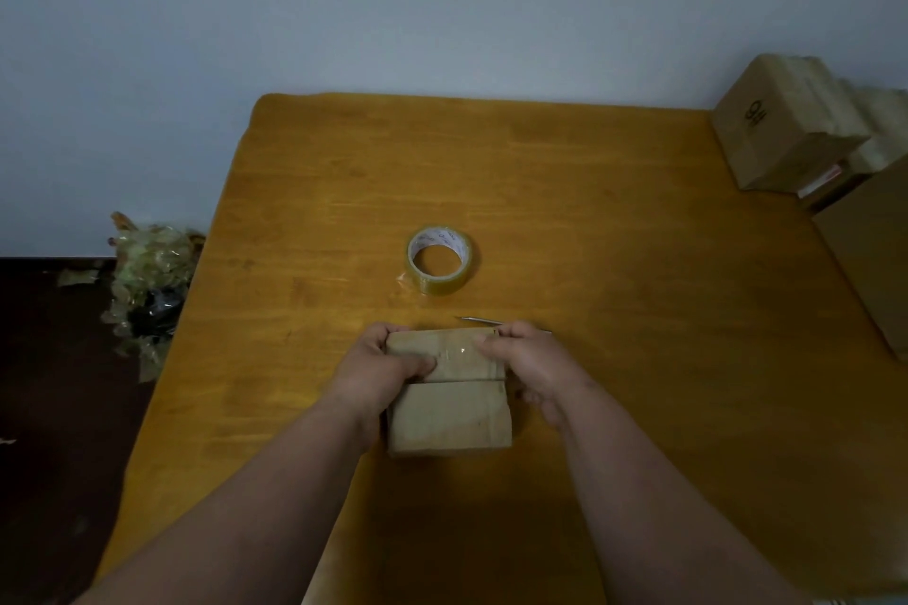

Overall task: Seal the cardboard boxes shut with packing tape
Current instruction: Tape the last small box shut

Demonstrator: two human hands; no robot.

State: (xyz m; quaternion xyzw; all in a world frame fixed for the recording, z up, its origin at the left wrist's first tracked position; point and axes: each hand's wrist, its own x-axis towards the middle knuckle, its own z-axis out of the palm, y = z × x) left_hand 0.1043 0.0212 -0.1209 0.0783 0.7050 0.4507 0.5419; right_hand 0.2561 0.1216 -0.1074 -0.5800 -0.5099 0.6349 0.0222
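Fingers: those of the left hand curl over the far left corner of the small cardboard box, thumb pressed flat on its top; those of the right hand clamp the far right corner the same way. Both hands are closed on the box.
Box position: resting on the counter, at the near middle, directly in front of the person.
Step in hand: the two top flaps look pushed down and meet at a seam across the lid; no tape strip can be made out over that seam, so this reads as holding the flaps closed before taping.
Next move: one hand would have to let go and reach the tape roll, which lies just beyond the box, while the other keeps the flaps down.
Cutting tool: a thin metal blade or pen-like piece lies just behind the box, partly hidden by the right hand.
Materials: box is dull brown corrugated board, squarish, edges a little worn; tape is glossy, yellowish-clear, wound on a white printed core; counter is smooth orange-brown wood with visible grain.
Other boxes: a stack of boxes sits at the far right corner.
Floor left: a crumpled heap of used tape.
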